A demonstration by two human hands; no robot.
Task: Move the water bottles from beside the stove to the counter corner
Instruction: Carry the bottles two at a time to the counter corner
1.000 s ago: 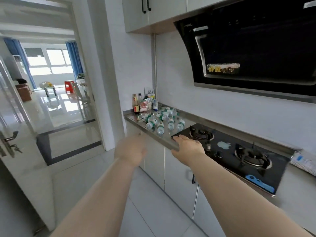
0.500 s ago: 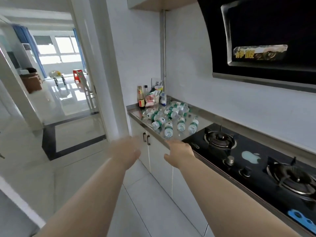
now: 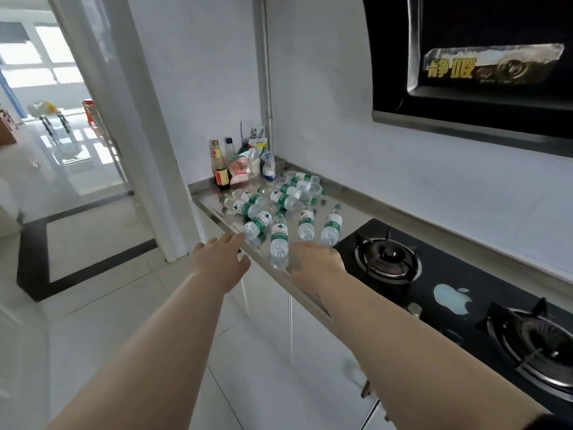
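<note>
Clear plastic green-labelled water bottles [image 3: 279, 238] lie just beyond both empty, open hands, left hand [image 3: 221, 260] and right hand [image 3: 316, 263] apart

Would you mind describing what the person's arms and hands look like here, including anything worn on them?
Both forearms are bare, with no sleeves over them. A dark edge at the bottom right corner may be a sleeve on the right upper arm, though too little shows to be sure. The left hand and right hand wear no gloves, and no watch, bracelet or ring is visible on the sides shown.
</note>
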